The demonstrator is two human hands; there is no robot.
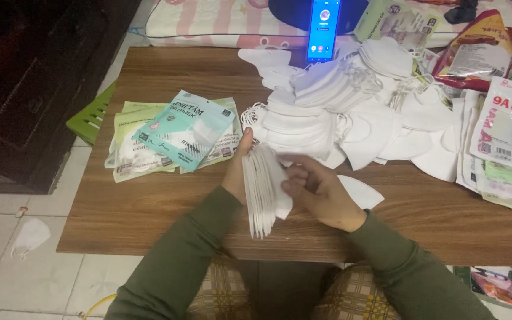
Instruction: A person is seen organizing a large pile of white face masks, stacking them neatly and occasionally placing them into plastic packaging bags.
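My left hand (pixel 236 169) holds a stack of folded white face masks (pixel 262 189) upright on edge over the wooden table (pixel 149 207). From the right, the fingers of my right hand (pixel 321 191) pinch the outermost mask of that stack. A single white mask (pixel 360 191) lies flat on the table just behind my right hand. Beyond both hands sits a big loose pile of white masks (pixel 351 112).
Sealed green and teal mask packets (pixel 176 133) lie at the left of the table. More packets (pixel 508 130) are stacked at the right edge. A lit phone (pixel 323 29) stands at the back. One mask (pixel 29 236) lies on the tiled floor at left.
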